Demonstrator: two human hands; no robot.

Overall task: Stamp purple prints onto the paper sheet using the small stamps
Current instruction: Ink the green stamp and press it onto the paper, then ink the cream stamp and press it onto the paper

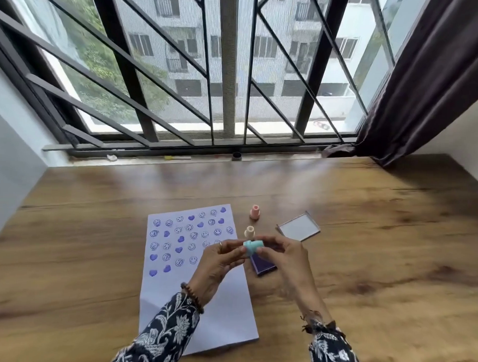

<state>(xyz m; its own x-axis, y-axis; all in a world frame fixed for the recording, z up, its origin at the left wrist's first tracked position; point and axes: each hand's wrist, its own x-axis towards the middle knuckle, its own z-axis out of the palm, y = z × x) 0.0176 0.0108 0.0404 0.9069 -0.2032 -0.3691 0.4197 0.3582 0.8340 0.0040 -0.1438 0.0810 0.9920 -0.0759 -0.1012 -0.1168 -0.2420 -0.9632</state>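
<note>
While both the left hand (221, 257) and right hand (280, 254) pinch a small turquoise plastic stamp (252, 247) above the purple ink pad (262, 264), the white paper sheet (199, 277) bears purple prints across its upper half; its lower half remains blank.

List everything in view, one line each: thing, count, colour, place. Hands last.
paper sheet: 1, white with purple prints, table centre
teal stamp: 1, teal, held above the sheet's right edge
pink stamps: 2, pale pink, upright right of the sheet
ink pad: 1, purple, right of the sheet
clear lid: 1, transparent, beyond the pad
table: 1, brown wood
curtain: 1, dark, right of the window
left hand: 1, fingers on the teal stamp
right hand: 1, fingers on the teal stamp
</note>
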